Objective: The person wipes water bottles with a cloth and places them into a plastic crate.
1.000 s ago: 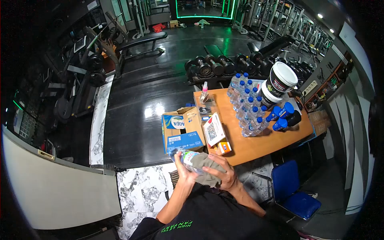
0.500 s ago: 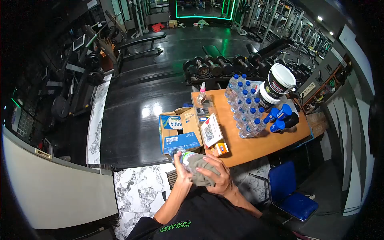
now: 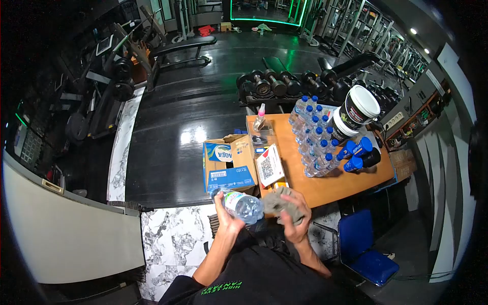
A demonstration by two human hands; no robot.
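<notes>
A clear plastic water bottle (image 3: 245, 206) lies tilted in my left hand (image 3: 227, 219), whose fingers close round its capped end and label. Just right of the bottle's base, my right hand (image 3: 297, 217) grips a crumpled grey-green cloth (image 3: 280, 204), apart from the bottle. Beyond my hands stands an open blue and brown cardboard box (image 3: 231, 175) marked AQUA. Beside it, a white sign with a QR code (image 3: 269, 166) rests on the wooden table (image 3: 335, 190). Several blue-capped water bottles (image 3: 314, 137) stand grouped on that table.
Two stacked white tubs (image 3: 364, 104) and several blue canisters (image 3: 353, 163) occupy the table's right side. A spray bottle (image 3: 261, 116) stands at its far left corner. A blue chair (image 3: 358, 236) is at right, a dumbbell rack (image 3: 287, 89) behind the table.
The cloth in my right hand has come off the bottle and moved right, uncovering the bottle's clear lower body. My left hand still holds the bottle. The view has shifted slightly.
</notes>
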